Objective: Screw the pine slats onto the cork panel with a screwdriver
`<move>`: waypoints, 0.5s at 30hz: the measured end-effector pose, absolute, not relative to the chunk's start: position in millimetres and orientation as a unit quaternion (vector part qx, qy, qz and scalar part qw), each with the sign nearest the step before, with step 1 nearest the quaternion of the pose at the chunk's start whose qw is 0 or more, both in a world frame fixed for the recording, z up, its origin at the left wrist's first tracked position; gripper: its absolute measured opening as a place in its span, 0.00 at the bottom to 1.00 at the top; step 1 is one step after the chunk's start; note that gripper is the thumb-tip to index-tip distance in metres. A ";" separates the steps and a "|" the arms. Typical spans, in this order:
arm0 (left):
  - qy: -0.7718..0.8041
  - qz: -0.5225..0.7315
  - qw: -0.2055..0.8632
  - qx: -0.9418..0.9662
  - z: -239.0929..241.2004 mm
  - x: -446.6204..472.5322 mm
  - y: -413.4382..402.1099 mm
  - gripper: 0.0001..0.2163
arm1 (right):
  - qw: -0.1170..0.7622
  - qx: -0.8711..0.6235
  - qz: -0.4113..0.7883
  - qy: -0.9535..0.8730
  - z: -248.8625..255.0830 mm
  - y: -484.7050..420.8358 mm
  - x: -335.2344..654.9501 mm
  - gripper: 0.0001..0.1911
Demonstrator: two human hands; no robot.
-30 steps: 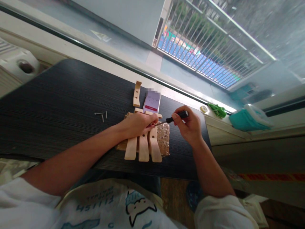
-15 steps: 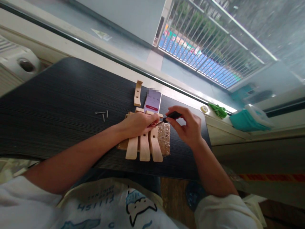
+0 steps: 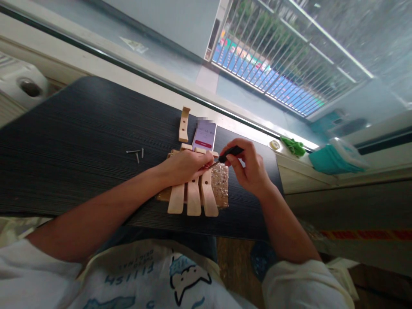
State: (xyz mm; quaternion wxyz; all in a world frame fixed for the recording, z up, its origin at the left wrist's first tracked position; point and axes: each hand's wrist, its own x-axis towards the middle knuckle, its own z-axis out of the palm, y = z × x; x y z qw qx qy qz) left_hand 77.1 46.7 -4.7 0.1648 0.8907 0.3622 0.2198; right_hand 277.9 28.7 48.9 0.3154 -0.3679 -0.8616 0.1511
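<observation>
Head view: Screwdriver [image 3: 232, 153] at close quarters

Fingers of the right hand [image 3: 250, 166] grip its black handle, the shaft reaching the left hand [image 3: 184, 166], whose fingers bend over wooden pieces [image 3: 193, 201] on a brown block [image 3: 222, 189]; their hold is unclear. Beyond them, a phone [image 3: 205, 135] lies on the bench [image 3: 93, 124].

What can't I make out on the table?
Head view:
Tip of the black-handled metal screwdriver: too small against the bare left hand.
Leftmost curved pale wooden piece, midsection: covered by that hand.
Slim silver metal fasteners: any threads too small.
White-edged rectangular phone, upper screen: pixelated.
</observation>
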 end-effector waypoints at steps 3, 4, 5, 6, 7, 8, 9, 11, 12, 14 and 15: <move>0.357 0.213 0.174 0.892 -2.5 76.7 45.7 0.06 | 0.310 -0.371 0.152 -0.862 49.8 28.3 277.2 0.09; 0.358 0.210 0.176 0.892 -2.0 76.5 45.3 0.07 | 0.308 -0.374 0.152 -0.862 50.0 28.3 277.0 0.09; 0.361 0.208 0.177 0.892 -1.5 76.4 44.8 0.07 | 0.306 -0.376 0.152 -0.861 50.4 28.2 276.9 0.09; 0.365 0.204 0.177 0.891 -1.1 76.3 44.2 0.07 | 0.304 -0.378 0.153 -0.861 50.7 28.1 276.8 0.09; 0.372 0.201 0.175 0.889 -0.8 76.3 43.6 0.07 | 0.302 -0.380 0.153 -0.861 51.1 28.0 276.7 0.09; 0.377 0.197 0.172 0.888 -0.5 76.4 42.8 0.07 | 0.300 -0.381 0.152 -0.861 51.5 28.0 276.5 0.09; 0.383 0.192 0.168 0.888 -0.1 76.7 42.0 0.07 | 0.298 -0.382 0.152 -0.861 51.8 27.9 276.4 0.09; 0.393 0.179 0.155 0.889 1.1 77.6 40.1 0.08 | 0.297 -0.381 0.152 -0.863 52.2 27.8 276.3 0.09; 0.398 0.170 0.147 0.889 2.1 78.3 39.2 0.08 | 0.296 -0.379 0.151 -0.864 52.2 27.9 276.3 0.09; 0.412 0.151 0.131 0.889 4.4 79.9 37.5 0.09 | 0.298 -0.376 0.149 -0.865 52.0 28.1 276.4 0.08; 0.419 0.139 0.127 0.888 5.6 80.8 36.9 0.10 | 0.299 -0.375 0.149 -0.865 51.8 28.3 276.5 0.08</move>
